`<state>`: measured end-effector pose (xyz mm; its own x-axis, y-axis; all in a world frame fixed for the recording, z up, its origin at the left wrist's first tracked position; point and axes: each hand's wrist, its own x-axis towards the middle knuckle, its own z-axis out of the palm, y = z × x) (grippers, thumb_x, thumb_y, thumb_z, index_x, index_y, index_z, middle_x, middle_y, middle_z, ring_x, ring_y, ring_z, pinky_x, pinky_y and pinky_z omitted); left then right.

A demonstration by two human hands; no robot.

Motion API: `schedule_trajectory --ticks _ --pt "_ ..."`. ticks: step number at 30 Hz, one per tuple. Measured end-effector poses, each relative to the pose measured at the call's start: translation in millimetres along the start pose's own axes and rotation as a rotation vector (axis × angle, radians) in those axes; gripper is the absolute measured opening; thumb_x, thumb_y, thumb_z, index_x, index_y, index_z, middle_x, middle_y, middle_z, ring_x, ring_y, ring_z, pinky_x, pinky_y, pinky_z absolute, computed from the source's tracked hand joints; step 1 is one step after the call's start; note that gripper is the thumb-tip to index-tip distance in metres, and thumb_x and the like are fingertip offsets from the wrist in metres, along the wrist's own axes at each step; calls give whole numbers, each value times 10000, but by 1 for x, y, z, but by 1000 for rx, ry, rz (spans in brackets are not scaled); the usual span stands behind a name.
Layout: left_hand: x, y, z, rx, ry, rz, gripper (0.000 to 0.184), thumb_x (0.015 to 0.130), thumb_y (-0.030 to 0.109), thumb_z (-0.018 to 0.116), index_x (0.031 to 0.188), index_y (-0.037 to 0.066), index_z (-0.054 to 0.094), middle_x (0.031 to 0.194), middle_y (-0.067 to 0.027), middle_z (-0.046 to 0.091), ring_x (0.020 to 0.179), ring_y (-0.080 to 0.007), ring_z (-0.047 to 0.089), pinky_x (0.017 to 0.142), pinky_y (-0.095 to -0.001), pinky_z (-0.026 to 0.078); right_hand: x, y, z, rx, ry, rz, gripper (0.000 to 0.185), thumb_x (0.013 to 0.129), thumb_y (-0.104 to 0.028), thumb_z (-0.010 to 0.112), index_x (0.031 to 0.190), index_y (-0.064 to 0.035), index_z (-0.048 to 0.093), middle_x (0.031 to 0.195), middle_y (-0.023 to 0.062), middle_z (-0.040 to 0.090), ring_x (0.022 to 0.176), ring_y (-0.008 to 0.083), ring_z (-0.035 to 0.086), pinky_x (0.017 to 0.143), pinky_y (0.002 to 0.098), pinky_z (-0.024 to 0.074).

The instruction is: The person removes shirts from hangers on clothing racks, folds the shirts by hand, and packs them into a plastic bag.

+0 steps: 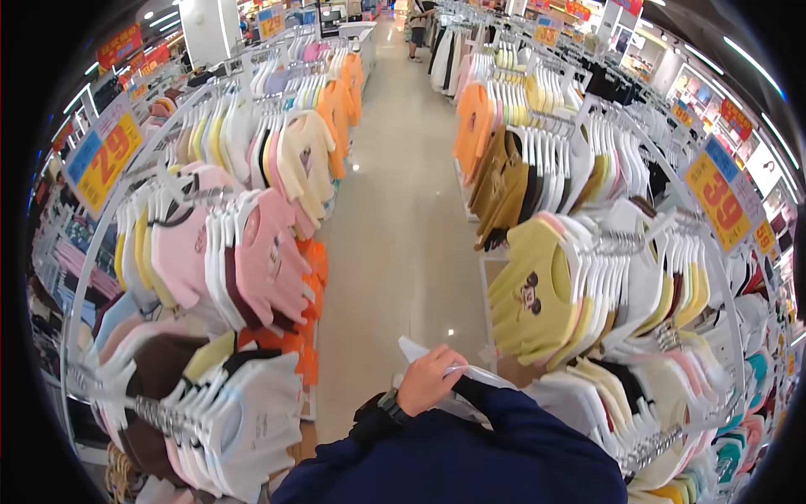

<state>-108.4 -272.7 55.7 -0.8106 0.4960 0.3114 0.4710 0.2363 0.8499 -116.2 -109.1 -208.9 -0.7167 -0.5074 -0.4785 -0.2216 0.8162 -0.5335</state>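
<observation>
My left hand (430, 378), with a dark watch on its wrist, is in front of my chest at the bottom centre. Its fingers are closed around a white clothes hanger (487, 377). One pale end sticks out to the left of the fingers, and a curved white part runs off to the right. Whitish cloth or plastic shows under it, partly hidden by my sleeve. My right arm (525, 416) reaches in from the right in a dark blue sleeve. My right hand is hidden behind the left hand and the cuff.
Clothes racks line both sides of the aisle (395, 227). Pink shirts (273, 256) hang at left, an olive shirt with a cartoon print (533, 290) at right. Price signs (107, 158) stand above the racks. A person (417, 34) stands far down the aisle.
</observation>
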Motion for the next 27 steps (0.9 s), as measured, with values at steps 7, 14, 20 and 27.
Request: schedule_trajectory --ticks 7,14,20,27 --pt "125 -116 -5 177 32 3 106 867 186 643 932 104 648 881 -68 639 773 -308 642 640 -392 512 106 33 -105 -44 -22 14 449 770 -80 575 1216 -31 571 1073 242 642 1037 396 594 908 459 468" --pt "228 -285 -17 415 137 -168 162 884 245 605 941 102 656 862 -133 671 765 -367 643 633 -454 511 201 84 -194 -60 26 -149 450 741 -70 587 1188 -22 571 1064 240 641 1035 399 593 904 460 467" --pt "333 -354 -65 406 165 -237 201 852 267 638 928 81 648 835 -167 667 766 -390 638 648 -459 506 211 115 -341 141 246 -204 518 674 -35 602 1185 -13 524 1024 234 636 1011 416 592 862 458 482" --pt "467 -364 -116 367 169 -205 242 825 284 661 976 95 653 860 -153 670 809 -370 644 680 -442 512 273 109 -498 -31 456 -309 537 674 -83 662 1196 -155 558 953 141 602 920 341 614 796 462 504"
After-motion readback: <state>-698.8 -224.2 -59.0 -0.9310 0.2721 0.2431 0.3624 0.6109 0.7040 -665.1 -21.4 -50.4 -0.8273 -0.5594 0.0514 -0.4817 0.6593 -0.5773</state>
